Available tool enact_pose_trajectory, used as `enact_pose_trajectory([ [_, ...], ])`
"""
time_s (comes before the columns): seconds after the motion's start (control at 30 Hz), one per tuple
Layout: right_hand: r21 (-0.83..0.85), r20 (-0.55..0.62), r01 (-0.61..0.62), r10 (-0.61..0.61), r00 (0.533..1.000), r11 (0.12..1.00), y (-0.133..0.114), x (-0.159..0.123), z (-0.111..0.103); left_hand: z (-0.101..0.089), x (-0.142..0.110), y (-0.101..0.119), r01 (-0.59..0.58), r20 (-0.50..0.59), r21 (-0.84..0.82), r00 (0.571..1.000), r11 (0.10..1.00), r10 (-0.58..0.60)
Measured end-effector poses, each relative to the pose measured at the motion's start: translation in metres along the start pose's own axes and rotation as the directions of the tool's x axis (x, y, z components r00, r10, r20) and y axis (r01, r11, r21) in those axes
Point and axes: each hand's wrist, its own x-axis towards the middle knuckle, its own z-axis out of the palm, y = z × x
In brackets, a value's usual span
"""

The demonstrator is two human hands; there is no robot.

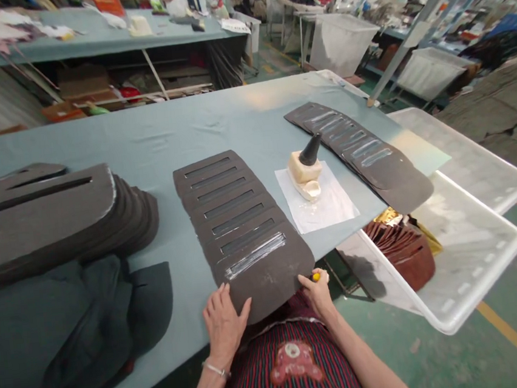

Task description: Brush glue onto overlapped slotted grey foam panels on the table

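A fanned row of dark grey slotted pieces (243,226) lies on the table in front of me, the nearest slot smeared with shiny glue. My left hand (223,325) rests flat on the near edge of the front piece, fingers stretched out. My right hand (317,292) grips the piece's right near corner, its fingers closed round a small yellow object (316,277). A glue bottle (307,168) with a black cone tip lies on a white sheet (327,202) just right of the row.
A second fanned row of slotted pieces (364,153) lies at the table's right. A stack of dark pieces (46,220) and dark cloth (80,333) sit at left. White plastic bins (474,252) stand right of the table, one holding brown pieces (403,247).
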Motion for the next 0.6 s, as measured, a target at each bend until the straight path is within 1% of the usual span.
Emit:
enact_pose_trajectory([
  [0.03,0.083,0.024,-0.051,0.049,0.998,0.995,0.002,-0.001,0.003,0.000,0.000,0.000,-0.002,0.005,0.004,1.000,1.000,0.002],
  [0.1,0.174,0.038,-0.115,0.110,0.993,0.978,0.003,-0.004,0.007,-0.001,0.001,0.001,-0.003,0.015,0.014,1.000,1.000,0.003],
  [0.2,0.196,-0.019,-0.086,0.091,0.996,0.977,0.003,-0.006,0.006,-0.001,0.000,0.002,-0.003,0.019,0.025,1.000,1.000,0.003],
  [0.3,0.130,-0.051,-0.026,0.032,0.998,0.991,0.002,-0.007,0.008,-0.001,-0.001,0.002,-0.006,0.017,0.025,1.000,1.000,0.005],
  [0.4,0.005,-0.048,0.026,-0.026,0.999,1.000,0.000,-0.007,0.009,0.001,-0.002,0.001,-0.009,0.011,0.017,1.000,1.000,0.009],
  [0.47,-0.139,-0.035,0.055,-0.060,0.998,0.989,-0.006,-0.007,0.004,0.001,-0.002,-0.001,-0.007,0.003,0.009,1.000,1.000,0.007],
  [0.53,-0.340,-0.054,0.097,-0.123,0.991,0.935,-0.018,-0.007,-0.006,0.002,-0.002,-0.003,0.006,-0.007,-0.009,1.000,1.000,-0.006],
  [0.6,-0.537,-0.089,0.138,-0.219,0.972,0.832,-0.037,-0.006,-0.017,0.003,-0.001,-0.006,0.029,-0.015,-0.048,0.999,0.998,-0.030],
])
